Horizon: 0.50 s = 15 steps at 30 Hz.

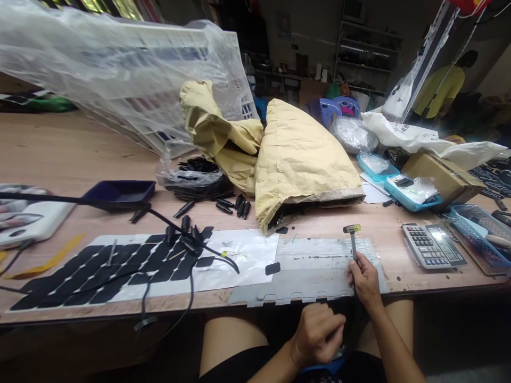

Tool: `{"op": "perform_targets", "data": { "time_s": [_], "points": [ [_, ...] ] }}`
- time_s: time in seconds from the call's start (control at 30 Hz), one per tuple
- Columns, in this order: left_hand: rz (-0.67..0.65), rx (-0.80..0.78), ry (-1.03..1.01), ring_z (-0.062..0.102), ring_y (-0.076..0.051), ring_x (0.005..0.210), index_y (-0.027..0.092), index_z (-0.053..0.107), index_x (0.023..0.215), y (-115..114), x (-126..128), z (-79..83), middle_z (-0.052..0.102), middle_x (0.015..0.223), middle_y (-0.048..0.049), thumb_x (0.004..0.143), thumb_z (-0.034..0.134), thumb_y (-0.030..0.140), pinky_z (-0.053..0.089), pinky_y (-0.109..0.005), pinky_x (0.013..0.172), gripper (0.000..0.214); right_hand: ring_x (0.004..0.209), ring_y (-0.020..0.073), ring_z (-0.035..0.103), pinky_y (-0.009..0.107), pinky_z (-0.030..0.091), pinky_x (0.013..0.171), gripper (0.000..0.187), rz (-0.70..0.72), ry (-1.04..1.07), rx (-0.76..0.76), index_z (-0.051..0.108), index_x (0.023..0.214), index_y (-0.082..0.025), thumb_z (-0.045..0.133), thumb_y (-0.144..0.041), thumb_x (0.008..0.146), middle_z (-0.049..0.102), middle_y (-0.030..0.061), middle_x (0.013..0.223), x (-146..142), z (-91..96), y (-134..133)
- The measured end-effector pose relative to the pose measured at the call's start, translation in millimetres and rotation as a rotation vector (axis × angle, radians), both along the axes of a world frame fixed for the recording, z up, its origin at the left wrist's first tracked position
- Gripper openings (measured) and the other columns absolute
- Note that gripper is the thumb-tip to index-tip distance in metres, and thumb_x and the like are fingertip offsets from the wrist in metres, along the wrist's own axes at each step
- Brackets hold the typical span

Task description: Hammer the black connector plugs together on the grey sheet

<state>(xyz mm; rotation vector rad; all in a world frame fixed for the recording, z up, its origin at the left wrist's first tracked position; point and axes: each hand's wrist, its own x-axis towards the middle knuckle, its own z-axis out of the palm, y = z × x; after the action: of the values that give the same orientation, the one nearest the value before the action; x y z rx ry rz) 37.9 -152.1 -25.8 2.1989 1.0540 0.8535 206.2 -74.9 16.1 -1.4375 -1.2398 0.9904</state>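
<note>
Head view: hammer (353, 239) points straight away, head at far end, right hand (364, 279) wrapped round its handle; left hand (319, 332) curled by the lap, can't tell its grip

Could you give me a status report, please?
Right hand gripping small hammer over grey plate. Left hand fisted below table edge. Black piece beside plate.

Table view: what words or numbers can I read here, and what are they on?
White bag: dark print, too small to read.
Calculator: keys and display too blurred to read.
Hammer in the right hand: no writing shows.
No text here is readable.
</note>
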Motion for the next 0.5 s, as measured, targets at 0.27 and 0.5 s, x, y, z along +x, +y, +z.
{"op": "perform_targets", "data": {
  "time_s": [0.27, 0.5],
  "points": [
    [0.563, 0.037, -0.073, 0.061, -0.018, 0.083, 0.019, 0.067, 0.104, 179.3, 22.0, 58.9, 0.066, 0.091, -0.0058, 0.090, 0.046, 0.022, 0.048, -0.030, 0.082, 0.025, 0.046, 0.0106, 0.050, 0.023, 0.042, 0.044, 0.044, -0.068, 0.090, 0.033, 0.060, 0.118, -0.013, 0.059, -0.046, 0.088, 0.055, -0.0037, 0.066, -0.5, -2.6, -1.9],
    [0.586, -0.077, 0.387, 0.059, -0.029, 0.108, 0.016, 0.068, 0.105, 273.4, 47.6, 52.3, 0.065, 0.111, -0.0155, 0.091, 0.053, 0.029, 0.046, -0.038, 0.094, 0.024, 0.046, 0.0091, 0.047, 0.021, 0.040, 0.043, 0.039, -0.075, 0.181, 0.024, 0.059, 0.117, -0.015, 0.058, -0.043, 0.090, 0.053, -0.0042, 0.067, -1.7, -2.2, -2.5]
  ]
}}
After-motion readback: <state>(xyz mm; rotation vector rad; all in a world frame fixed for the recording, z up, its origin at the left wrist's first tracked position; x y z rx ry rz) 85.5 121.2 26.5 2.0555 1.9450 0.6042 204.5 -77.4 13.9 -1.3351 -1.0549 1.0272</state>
